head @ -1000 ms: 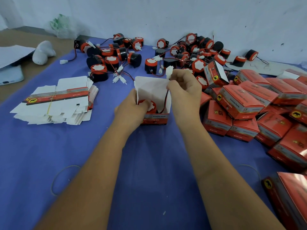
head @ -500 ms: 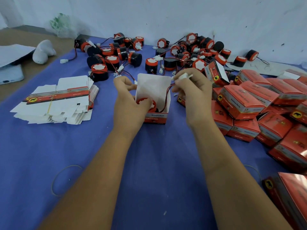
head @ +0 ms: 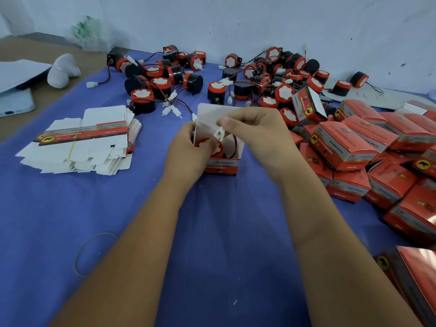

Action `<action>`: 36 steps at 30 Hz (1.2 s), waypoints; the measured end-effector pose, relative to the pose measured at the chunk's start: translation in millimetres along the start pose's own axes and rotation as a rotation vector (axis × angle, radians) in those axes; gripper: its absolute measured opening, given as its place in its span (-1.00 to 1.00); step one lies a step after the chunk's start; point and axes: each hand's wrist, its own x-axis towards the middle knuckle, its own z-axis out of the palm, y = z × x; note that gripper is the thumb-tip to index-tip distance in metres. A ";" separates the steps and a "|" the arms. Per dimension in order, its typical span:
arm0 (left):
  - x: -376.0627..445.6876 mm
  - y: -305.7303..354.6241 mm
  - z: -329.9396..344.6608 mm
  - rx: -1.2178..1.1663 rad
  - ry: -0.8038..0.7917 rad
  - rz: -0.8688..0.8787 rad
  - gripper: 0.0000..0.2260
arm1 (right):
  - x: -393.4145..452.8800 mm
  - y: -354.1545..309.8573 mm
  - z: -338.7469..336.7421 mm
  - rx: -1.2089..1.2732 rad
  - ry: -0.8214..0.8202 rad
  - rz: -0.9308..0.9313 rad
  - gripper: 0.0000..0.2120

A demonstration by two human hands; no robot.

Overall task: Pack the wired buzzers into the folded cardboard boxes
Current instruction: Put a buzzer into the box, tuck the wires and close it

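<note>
The left hand (head: 188, 147) grips the side of the open box (head: 223, 165) on the blue cloth (head: 118, 220), fingers curled round its wall. The buzzer (head: 208, 145) sits inside. The right hand (head: 257, 133) pinches the white connector (head: 219, 134) above the opening. The wire looks thin and springy, so I think it is better to hold the stiff plug. The card is light and dents easily. Behind lie loose buzzers (head: 236, 74).
</note>
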 end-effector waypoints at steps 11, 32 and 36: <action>1.4 0.8 0.5 0.065 0.028 0.043 -0.85 | -0.4 18.3 6.6 -0.881 0.062 -0.216 -0.76; 4.8 0.6 -12.0 -0.497 -0.244 -0.110 -0.66 | -2.3 37.9 26.0 -0.202 0.175 -0.085 -0.73; 3.2 -1.3 -2.6 -0.137 -0.131 0.028 -0.58 | -2.2 43.0 33.1 -0.219 0.371 -0.052 -0.46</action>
